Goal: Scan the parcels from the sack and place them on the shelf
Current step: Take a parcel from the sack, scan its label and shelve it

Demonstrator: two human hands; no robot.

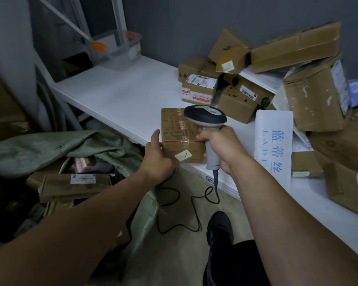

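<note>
My left hand (156, 155) grips the left edge of a small brown parcel (179, 139) wrapped in printed tape, held over the front edge of the white shelf (120, 100). My right hand (221, 147) holds the grey handle of a barcode scanner (205, 116), its dark head above the parcel's upper right corner. The scanner's black cable (182, 211) trails down to the floor. At the left, the grey-green sack (50, 147) lies open with several brown parcels (74, 185) inside it.
A pile of cardboard boxes (277, 79) fills the shelf's right half, with a white foam box (274, 139) standing in front. A clear plastic tub (122, 52) sits at the shelf's far left end beside metal uprights. My foot (219, 228) is on the floor below.
</note>
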